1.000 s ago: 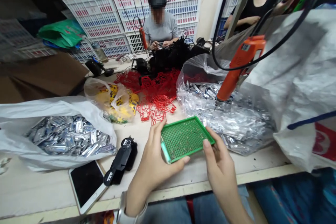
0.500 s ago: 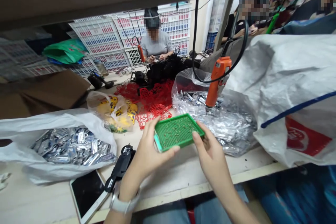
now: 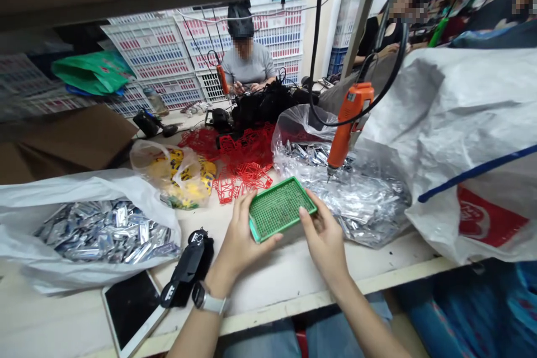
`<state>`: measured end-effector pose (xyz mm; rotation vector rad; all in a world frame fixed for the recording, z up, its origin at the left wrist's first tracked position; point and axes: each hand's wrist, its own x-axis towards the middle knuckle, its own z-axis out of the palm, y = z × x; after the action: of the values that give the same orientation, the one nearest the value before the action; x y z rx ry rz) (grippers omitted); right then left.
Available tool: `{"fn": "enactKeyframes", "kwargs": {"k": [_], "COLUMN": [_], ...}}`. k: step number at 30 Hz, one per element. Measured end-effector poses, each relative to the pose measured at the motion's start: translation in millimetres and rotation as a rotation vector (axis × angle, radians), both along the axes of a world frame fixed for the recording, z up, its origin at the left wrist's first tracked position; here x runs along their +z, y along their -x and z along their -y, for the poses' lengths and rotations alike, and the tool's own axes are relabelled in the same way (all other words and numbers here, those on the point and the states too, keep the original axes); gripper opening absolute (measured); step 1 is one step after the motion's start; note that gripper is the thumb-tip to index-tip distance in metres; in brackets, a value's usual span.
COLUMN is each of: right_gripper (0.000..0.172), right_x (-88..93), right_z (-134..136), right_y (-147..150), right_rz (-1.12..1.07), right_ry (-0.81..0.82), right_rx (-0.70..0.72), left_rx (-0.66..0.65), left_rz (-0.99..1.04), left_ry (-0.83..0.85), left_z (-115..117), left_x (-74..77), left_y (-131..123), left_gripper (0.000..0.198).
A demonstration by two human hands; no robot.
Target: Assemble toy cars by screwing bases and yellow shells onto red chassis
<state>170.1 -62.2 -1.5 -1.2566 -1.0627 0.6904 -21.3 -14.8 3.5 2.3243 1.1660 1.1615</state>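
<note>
- The left hand (image 3: 241,243) comes up from the lower edge of the view, forearm slanting up and to the right, with a wristwatch (image 3: 207,301) on the wrist and the back of the hand facing the camera.
- Its fingers (image 3: 247,201) curl round the left end of a green tray (image 3: 279,210), with the thumb laid along the tray's near edge, so the hand is closed on the tray.
- The right hand (image 3: 325,240) reaches in from the lower right, wrist bent slightly inward. Its thumb presses on the tray's near right corner and the other fingers wrap the right edge, partly hidden beneath it. This hand also grips the tray.
- The green tray is held between both hands just above the counter (image 3: 277,285), tilted with its far edge higher. Its top is a fine grid of small holes.
- An orange electric screwdriver (image 3: 346,128) hangs on a black cable just beyond the right hand, tip down over a clear bag of silver pieces (image 3: 361,201).
- Red wire-like frames (image 3: 243,162) lie past the tray, and a bag of yellow parts (image 3: 184,173) lies to their left.
- A white bag of silver pieces (image 3: 100,229), a black part (image 3: 187,268) and a dark-screened tablet (image 3: 130,305) lie on the counter left of the left arm.
- A person in a grey shirt (image 3: 247,64) sits across the counter.
</note>
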Motion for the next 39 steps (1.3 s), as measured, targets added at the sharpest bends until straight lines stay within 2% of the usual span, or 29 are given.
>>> {"fn": "enactKeyframes", "kwargs": {"k": [5,7,10,12,14,21,26,32,39], "right_gripper": [0.045,0.043,0.039,0.032,0.029,0.03,0.034,0.029,0.031], "right_x": [-10.0,-7.2,1.4,6.0,7.5,4.6,6.0,8.5,12.5], "right_z": [8.7,10.2,11.5,13.6,16.4,21.0,20.2,21.2,22.4], "right_y": [-5.0,-12.0,-22.4,-27.2,-30.5,-41.3,-38.5,-41.9,-38.5], "right_rz": [0.166,0.351,0.719,0.923,1.034,1.057,1.076,1.02,1.11], "right_ry": [-0.034,-0.112,-0.323,-0.41,-0.42,-0.377,-0.368,-0.367,-0.385], "right_rx": [0.011,-0.028,-0.068,-0.017,0.052,0.044,0.065,0.031,0.095], "left_rx": [-0.031,-0.03,-0.053,-0.066,-0.068,-0.059,-0.062,-0.067,-0.053], "left_rz": [-0.028,-0.056,-0.102,-0.117,-0.115,-0.103,-0.099,-0.074,-0.051], "left_ry": [-0.069,-0.086,-0.109,-0.113,-0.11,-0.131,-0.138,-0.165,-0.169], "left_z": [6.6,8.7,11.8,14.1,16.0,16.8,17.7,17.4,18.4], "left_x": [-1.4,-1.5,-2.6,-3.3,-3.3,1.0,2.4,3.4,5.5], "left_y": [2.7,-1.2,-7.5,-9.3,-8.8,-5.6,-6.1,-5.4,-6.5], "left_gripper": [0.091,0.094,0.099,0.099,0.098,0.099,0.097,0.097,0.098]}}
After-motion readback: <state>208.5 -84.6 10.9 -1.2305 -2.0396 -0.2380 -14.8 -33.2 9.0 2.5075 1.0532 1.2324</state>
